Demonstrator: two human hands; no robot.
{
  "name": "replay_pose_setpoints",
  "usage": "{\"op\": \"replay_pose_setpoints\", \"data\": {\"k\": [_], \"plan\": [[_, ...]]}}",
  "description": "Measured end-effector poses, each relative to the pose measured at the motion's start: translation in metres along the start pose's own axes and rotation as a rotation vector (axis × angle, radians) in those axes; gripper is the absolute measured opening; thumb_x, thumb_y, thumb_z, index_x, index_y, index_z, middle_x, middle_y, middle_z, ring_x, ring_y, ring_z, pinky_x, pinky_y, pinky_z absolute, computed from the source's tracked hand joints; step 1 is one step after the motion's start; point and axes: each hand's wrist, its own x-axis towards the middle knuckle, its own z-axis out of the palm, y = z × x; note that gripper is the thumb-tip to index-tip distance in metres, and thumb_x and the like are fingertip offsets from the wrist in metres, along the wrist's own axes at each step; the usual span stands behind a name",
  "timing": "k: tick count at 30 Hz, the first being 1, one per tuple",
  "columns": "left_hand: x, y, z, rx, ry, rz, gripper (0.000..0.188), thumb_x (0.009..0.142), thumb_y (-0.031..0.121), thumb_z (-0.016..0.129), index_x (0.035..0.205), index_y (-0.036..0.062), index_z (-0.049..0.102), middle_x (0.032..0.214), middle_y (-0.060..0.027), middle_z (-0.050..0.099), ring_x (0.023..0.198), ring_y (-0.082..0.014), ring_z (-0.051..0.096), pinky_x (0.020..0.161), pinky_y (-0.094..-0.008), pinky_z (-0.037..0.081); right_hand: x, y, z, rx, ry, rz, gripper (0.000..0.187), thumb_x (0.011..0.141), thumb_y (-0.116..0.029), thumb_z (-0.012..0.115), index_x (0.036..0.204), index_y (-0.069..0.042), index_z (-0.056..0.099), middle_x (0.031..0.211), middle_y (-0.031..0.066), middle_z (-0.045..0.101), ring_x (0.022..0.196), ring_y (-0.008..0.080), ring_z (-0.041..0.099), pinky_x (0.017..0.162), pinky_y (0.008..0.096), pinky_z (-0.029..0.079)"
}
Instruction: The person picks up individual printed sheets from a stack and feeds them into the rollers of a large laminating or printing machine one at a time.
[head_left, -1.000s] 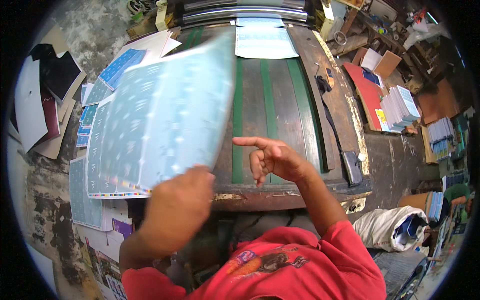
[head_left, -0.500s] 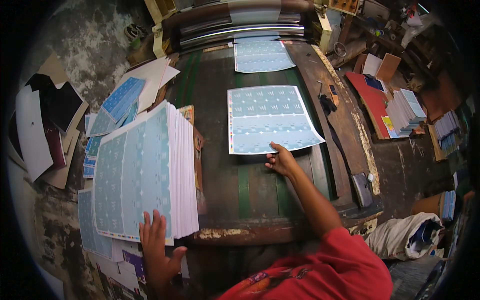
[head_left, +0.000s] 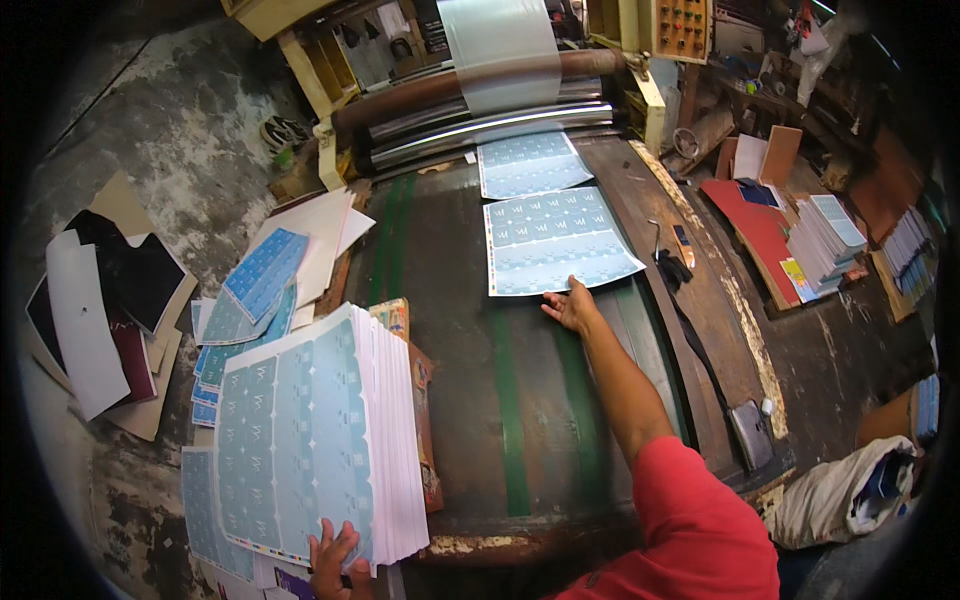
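Observation:
A printed light-blue sheet (head_left: 560, 232) lies over the dark machine bed (head_left: 460, 400). My right hand (head_left: 572, 303) has its near edge between thumb and fingers, the thumb on top. The sheet's far edge is close to another printed sheet (head_left: 533, 168), whose far end is at the shiny rollers (head_left: 490, 128). At the lower left, my left hand (head_left: 338, 560) rests with fingers apart at the near edge of a tall stack of printed sheets (head_left: 295, 440). Part of this hand is cut off by the picture's lower edge.
Clear film (head_left: 500, 50) hangs down to the rollers. A button panel (head_left: 682, 28) is at the upper right. Along the bed's right side lie a black strap (head_left: 700, 345) and a grey pouch (head_left: 750, 435). Loose sheets (head_left: 265, 270) and boards (head_left: 90, 320) lie at left.
My right hand has pushed the sheet away from me toward the rollers and the sheet ahead of it. My left hand stays by the stack. The view has tilted up.

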Motion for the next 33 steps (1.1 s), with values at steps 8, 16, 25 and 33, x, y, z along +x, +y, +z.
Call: {"op": "replay_pose_setpoints", "data": {"k": [8,16,25,33], "plan": [[0.002,-0.011,0.002,-0.523,0.394,-0.25,0.046,0.101,0.033,0.047,0.116,-0.009,0.058,0.112,-0.0242,0.065,0.123,-0.0351,0.053,0.112,-0.0482,0.028,-0.036,0.011,0.035,-0.043,0.206,-0.135,0.062,0.1,-0.043,0.042,0.146,-0.004,0.025,0.118,0.017,0.056,0.096,0.0258,0.059,0.087,0.0536,0.053],[0.011,0.042,-0.002,0.159,-0.245,0.538,0.036,0.088,0.024,0.066,0.12,0.0098,0.063,0.136,-0.0131,0.054,0.134,-0.0381,0.042,0.112,-0.0604,0.022,-0.373,0.07,0.089,-0.509,-1.108,0.203,0.077,0.088,-0.06,0.058,0.134,-0.001,0.045,0.103,0.0157,0.065,0.083,0.0218,0.067,0.072,0.0366,0.056],[-0.008,0.006,-0.002,0.238,-0.069,0.223,0.046,0.087,0.025,0.068,0.127,0.0047,0.058,0.136,-0.0147,0.056,0.133,-0.0367,0.044,0.11,-0.0526,0.031,-0.339,0.11,0.014,-0.268,-0.166,0.221,0.032,0.093,-0.026,0.062,0.109,0.0,0.052,0.071,0.0104,0.06,0.047,0.0128,0.05,0.054,0.0361,0.056],[-0.011,-0.004,0.009,0.054,0.159,0.161,0.029,0.089,0.027,0.067,0.108,0.0051,0.071,0.113,-0.0135,0.069,0.116,-0.0328,0.059,0.101,-0.0417,0.04,-0.207,0.1,-0.044,-0.203,-0.003,0.167,0.037,0.098,-0.037,0.052,0.121,-0.008,0.046,0.084,0.0126,0.064,0.049,0.0103,0.047,0.071,0.0389,0.055]]}}
